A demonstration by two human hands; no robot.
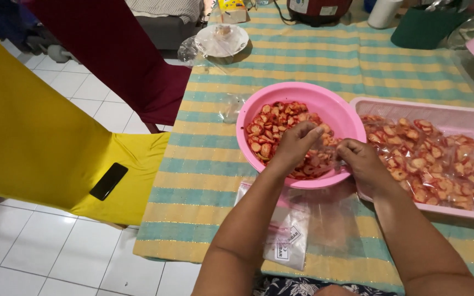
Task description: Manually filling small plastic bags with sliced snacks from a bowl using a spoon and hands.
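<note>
Looking down from the head view, the only one. Both hands work over the near rim of the pink bowl [302,93], which sits on the striped counter [215,164].

Left hand [297,145]: fingers pinched together over the chips [272,123], apparently gripping a few slices or the mouth of a clear bag [325,156]; can't tell which. Right hand [360,161]: closed on the other side of that bag, just beside the left, holding it at the bowl's edge.

Progress, as judged: bowl is about half full of red-orange chips, so plenty left to pack. Pink tray [412,105] to the right, touching or nearly touching the bowl, holds many filled clear packs, so a good share looks done. A stack of empty zip bags [289,241] lies flat on the counter near the body, between the arms.

Edges and room:
- The near counter edge lies right under the forearms; the zip bags overhang or reach close to it.
- The left counter edge is near the bowl, with a yellow chair [56,148] beside it and a phone [108,181] on its seat.
- A red chair [138,60] stands further back on the left.
- The far counter carries a plate [221,41], a dark pot [318,10] and a green bag [423,27], well apart from the hands.
- Open striped cloth lies between the bowl and those things.
</note>
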